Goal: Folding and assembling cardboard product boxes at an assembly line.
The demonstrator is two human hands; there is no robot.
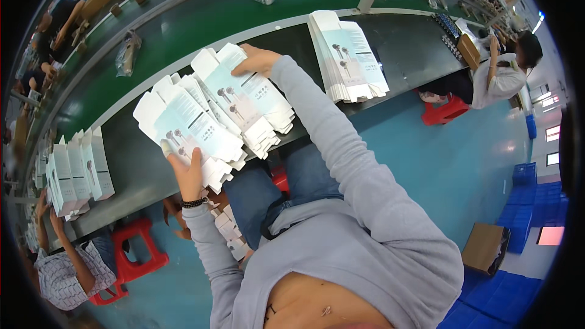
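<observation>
Over the near edge of the dark workbench (414, 42), the left hand (186, 175) is clamped on the lower edge of one pale carton stack (192, 125), and the right hand (256, 61) grips the top of a second stack (241, 94) touching it. Farther right on the workbench lies a third stack (350, 61).

Bright, even light; faint glare on blue floor (439, 158); fisheye-bent edges, black corners.
</observation>
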